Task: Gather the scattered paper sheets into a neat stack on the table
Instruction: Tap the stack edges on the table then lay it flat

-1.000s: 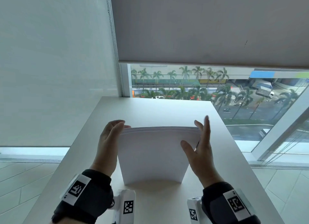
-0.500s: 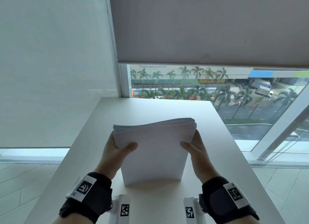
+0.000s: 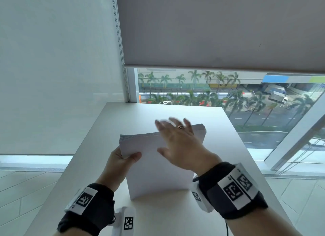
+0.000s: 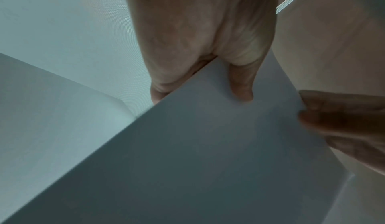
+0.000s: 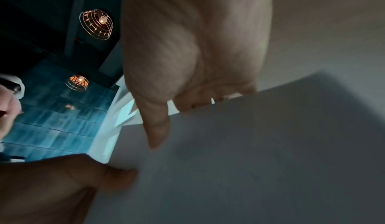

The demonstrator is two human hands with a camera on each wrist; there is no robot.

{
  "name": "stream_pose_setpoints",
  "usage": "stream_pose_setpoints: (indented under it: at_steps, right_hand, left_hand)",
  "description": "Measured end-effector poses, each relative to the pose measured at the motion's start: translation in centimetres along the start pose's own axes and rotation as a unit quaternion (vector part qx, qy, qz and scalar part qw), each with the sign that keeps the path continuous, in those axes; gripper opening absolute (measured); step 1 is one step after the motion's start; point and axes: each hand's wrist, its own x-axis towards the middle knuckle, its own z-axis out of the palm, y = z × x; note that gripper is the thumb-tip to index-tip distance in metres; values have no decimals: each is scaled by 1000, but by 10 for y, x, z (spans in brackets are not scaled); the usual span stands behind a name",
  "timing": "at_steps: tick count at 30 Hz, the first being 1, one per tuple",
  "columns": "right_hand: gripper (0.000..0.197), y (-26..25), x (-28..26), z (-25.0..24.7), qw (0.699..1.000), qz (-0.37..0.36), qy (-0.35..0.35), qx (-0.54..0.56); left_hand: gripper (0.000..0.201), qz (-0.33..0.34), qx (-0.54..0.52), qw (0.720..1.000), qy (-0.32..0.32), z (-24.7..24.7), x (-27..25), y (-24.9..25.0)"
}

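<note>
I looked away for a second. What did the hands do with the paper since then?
The right hand let go of the paper stack's right edge and moved, fingers spread, across its top. The left hand keeps gripping the left edge; the stack still stands on the table.

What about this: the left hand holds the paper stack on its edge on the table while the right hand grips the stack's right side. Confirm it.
Not quite. The left hand does hold the paper stack standing on the table, but the right hand has no grip on it: in the head view its fingers are spread flat over the stack's top edge.
</note>
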Motion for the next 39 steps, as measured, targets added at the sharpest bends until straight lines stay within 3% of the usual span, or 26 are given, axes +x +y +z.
stream_pose_setpoints:
  at_steps: [2,4,8,10,12,15,17,19,22,23,25,26,29,32,39]
  right_hand:
    - [67,-7,6,0,999,-4,-29,-24]
    - [58,-10,11,0,1000,-2,-13,-21]
    - [12,-15,13,-4,999,-18,0,-30]
    - [11,-13,13,-4,999,-31,18,-16]
    - [9,-7,10,-7,999,-20,35,9]
    - [8,12,-1,-17,991,42,89,89]
    - [3,31,-10,-21,972,92,134,171]
    - [12,52,-18,-16,937,139,174,271]
    - [12,74,-29,3,872,210,201,394]
    - [10,77,-32,13,847,225,212,432]
    - [11,78,-39,38,799,247,239,493]
    - [17,78,-42,51,779,259,251,513]
    - [34,73,-51,87,729,282,281,557]
    - [35,69,-57,103,689,279,273,611]
    - [27,64,-66,118,675,280,172,660]
  left_hand:
    - [28,2,3,1000,-8,-1,-1,1]
    - [29,3,8,1000,-11,-2,-2,1]
    - [28,5,6,1000,-13,-1,-3,2]
    - [31,8,7,1000,-7,-3,-4,-1]
    - [53,20,60,997,41,-9,-4,-7]
    - [106,-10,180,970,161,-23,-8,-17]
    - [131,-46,165,964,204,-31,-14,-17]
    - [135,-66,74,975,198,-35,-14,-19]
    - [124,-63,-84,987,120,-38,-9,-29]
    - [105,-60,-118,988,83,-36,-7,-30]
    - [48,-47,-131,990,33,-30,-3,-27]
    - [35,-42,-126,991,22,-26,-1,-24]
    - [60,-13,-94,995,34,-25,1,-21]
    - [38,5,-49,998,50,-26,-3,-21]
    - [17,-7,-37,996,81,-28,-16,-35]
